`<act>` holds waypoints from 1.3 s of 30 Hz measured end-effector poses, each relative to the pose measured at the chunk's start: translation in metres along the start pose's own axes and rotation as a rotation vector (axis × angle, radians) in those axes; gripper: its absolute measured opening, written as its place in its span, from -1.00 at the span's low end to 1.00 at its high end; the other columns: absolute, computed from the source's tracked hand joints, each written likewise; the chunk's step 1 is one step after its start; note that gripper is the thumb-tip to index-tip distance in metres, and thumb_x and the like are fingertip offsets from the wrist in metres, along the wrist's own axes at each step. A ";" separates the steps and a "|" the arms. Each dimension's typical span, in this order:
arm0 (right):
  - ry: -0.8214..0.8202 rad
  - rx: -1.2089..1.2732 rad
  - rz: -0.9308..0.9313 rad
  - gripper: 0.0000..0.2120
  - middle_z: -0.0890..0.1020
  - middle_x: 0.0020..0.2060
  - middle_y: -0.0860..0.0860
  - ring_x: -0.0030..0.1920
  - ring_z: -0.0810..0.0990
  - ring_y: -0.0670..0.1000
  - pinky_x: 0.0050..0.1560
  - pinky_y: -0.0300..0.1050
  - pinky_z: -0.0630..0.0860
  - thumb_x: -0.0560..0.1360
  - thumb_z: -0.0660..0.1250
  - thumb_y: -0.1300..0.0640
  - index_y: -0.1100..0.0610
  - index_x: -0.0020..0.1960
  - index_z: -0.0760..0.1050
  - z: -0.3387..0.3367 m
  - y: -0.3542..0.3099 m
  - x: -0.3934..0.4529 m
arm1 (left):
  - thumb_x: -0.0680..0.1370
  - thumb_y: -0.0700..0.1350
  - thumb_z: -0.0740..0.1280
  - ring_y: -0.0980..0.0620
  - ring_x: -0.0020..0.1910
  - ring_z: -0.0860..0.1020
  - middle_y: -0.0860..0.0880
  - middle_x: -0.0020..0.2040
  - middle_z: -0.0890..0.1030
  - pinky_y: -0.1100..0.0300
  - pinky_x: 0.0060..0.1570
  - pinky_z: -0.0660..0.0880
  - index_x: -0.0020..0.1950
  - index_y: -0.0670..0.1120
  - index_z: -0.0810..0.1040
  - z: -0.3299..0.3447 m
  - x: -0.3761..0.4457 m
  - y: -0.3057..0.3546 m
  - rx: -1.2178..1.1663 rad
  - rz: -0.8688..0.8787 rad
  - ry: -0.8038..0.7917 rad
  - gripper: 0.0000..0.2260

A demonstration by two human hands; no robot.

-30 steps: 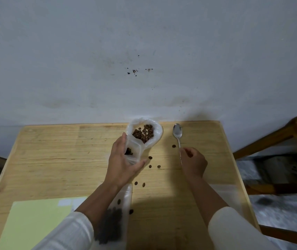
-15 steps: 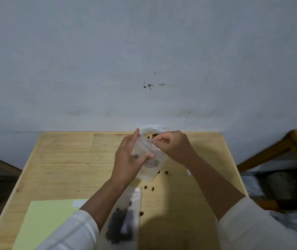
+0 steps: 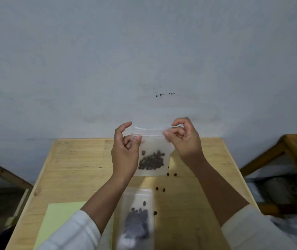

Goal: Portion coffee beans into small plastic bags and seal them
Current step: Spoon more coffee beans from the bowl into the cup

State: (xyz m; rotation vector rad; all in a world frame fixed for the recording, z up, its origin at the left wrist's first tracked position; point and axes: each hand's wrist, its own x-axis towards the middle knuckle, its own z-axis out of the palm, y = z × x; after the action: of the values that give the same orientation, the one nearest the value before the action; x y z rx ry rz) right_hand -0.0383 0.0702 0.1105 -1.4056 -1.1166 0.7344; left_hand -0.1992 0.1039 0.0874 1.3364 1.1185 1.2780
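Note:
A small clear zip bag [image 3: 153,147] with dark coffee beans in its lower half hangs upright above the wooden table [image 3: 75,165]. My left hand [image 3: 126,150] pinches its top left corner between thumb and finger. My right hand [image 3: 183,139] pinches the top right corner at the zip strip. A second clear bag [image 3: 136,219] with beans lies flat on the table near me, between my forearms. The open bean pouch and the spoon are hidden behind the held bag and my hands.
Several loose beans [image 3: 162,189] lie scattered on the table right of centre. A pale green sheet [image 3: 59,219] lies at the near left. A grey wall rises right behind the table. A wooden frame [image 3: 295,152] stands off to the right.
My right hand left the spoon and came to the small bag. Both hands lifted the bag from beside the bean pouch and now hold it upright by its top corners.

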 end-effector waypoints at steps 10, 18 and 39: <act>-0.092 0.055 0.100 -0.91 0.64 -0.23 -0.03 -0.24 0.58 -0.15 -0.17 -0.31 0.51 0.43 0.40 0.30 0.14 -0.14 0.61 0.029 -0.026 -0.025 | 0.52 -0.13 0.36 0.02 -0.24 0.47 -0.12 -0.21 0.55 0.18 -0.14 0.49 -0.08 0.09 0.65 -0.059 0.010 0.010 -0.008 -0.060 -0.217 -0.88; 0.028 0.053 0.126 -0.88 0.57 -0.29 0.20 -0.33 0.48 0.01 -0.23 -0.14 0.44 0.37 0.45 0.33 0.14 -0.23 0.60 0.057 -0.039 -0.038 | 0.48 -0.24 0.41 0.19 -0.22 0.63 0.05 -0.18 0.68 0.34 -0.17 0.54 -0.13 -0.02 0.65 -0.080 0.002 0.022 -0.103 -0.093 -0.196 -0.88; 0.057 0.018 0.277 -0.93 0.60 -0.27 -0.06 -0.30 0.55 -0.14 -0.13 -0.14 0.53 0.38 0.47 0.22 0.12 -0.21 0.58 0.093 -0.030 -0.062 | 0.43 -0.04 0.46 0.14 -0.16 0.57 0.18 -0.19 0.63 0.12 -0.05 0.53 -0.21 0.08 0.61 -0.085 -0.003 0.002 0.117 -0.083 -0.296 -0.94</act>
State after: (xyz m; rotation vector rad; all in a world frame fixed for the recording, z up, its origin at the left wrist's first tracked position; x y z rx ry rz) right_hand -0.1515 0.0462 0.1144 -1.5739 -0.8779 0.8920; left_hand -0.2846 0.1036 0.0897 1.4944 1.0403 0.9303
